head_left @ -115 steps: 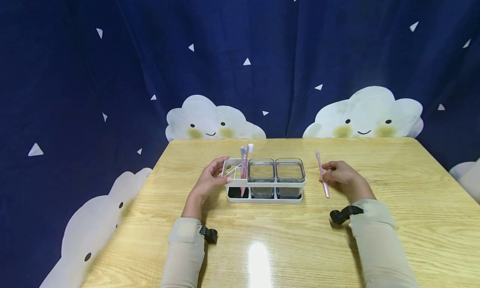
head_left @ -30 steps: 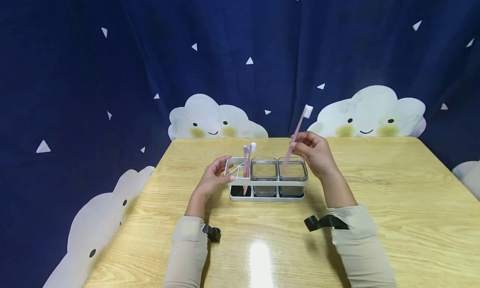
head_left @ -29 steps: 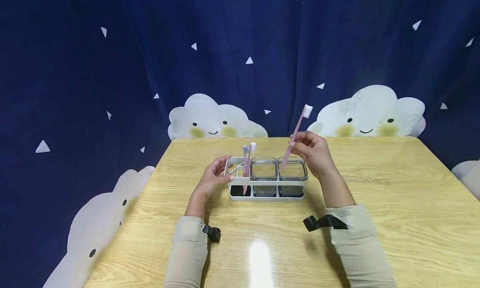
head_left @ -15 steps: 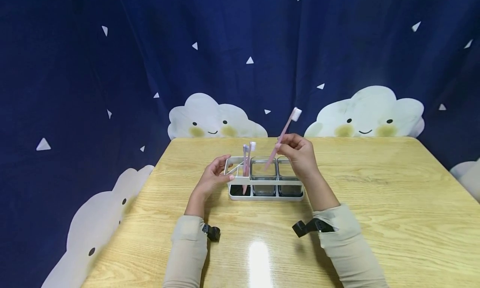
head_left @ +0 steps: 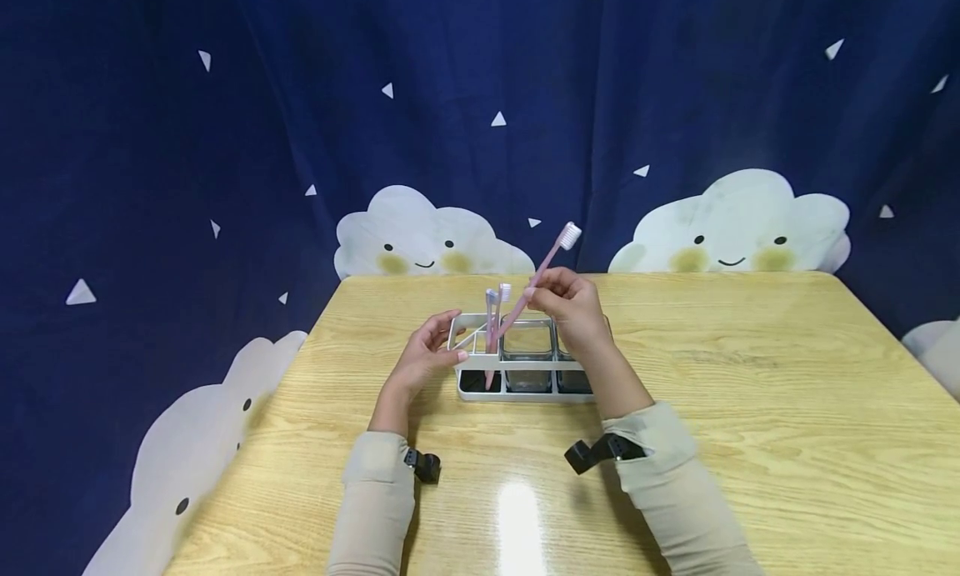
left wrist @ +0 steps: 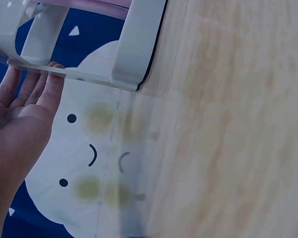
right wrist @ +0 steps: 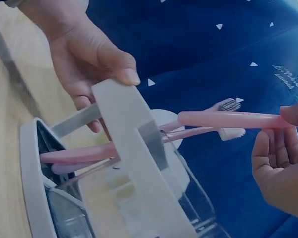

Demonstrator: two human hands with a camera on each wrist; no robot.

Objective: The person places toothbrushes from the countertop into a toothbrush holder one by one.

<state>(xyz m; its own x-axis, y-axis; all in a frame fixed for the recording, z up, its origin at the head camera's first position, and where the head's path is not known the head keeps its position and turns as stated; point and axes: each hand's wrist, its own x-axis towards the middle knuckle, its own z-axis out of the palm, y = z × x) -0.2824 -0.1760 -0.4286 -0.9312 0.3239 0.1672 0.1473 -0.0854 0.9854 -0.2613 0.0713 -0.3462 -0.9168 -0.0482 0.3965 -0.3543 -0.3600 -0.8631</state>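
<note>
My right hand (head_left: 576, 316) pinches a pink toothbrush (head_left: 546, 263) between thumb and fingers. Its bristles point up and right; the handle's lower end comes down beside the left section of a white toothbrush holder (head_left: 480, 363). In the right wrist view, that toothbrush's handle end (right wrist: 208, 119) overlaps the standing brushes, outside the holder's upper frame. My left hand (head_left: 422, 358) grips the holder's left end, thumb on the front bar and fingers behind. Two toothbrushes stand in the left section: a pink one (head_left: 499, 313) and a purplish one (head_left: 490, 308).
A clear square cup (head_left: 528, 356) sits in the holder's middle place; a second cup (head_left: 576, 382) to its right is partly hidden by my right hand and wrist. The holder stands on a wooden table (head_left: 750, 409), with a blue curtain (head_left: 480, 184) behind it.
My right hand picked up the pink toothbrush from the right, raised it upright over the right cup, then moved left past the middle cup, tilting it further. The left hand keeps its grip.
</note>
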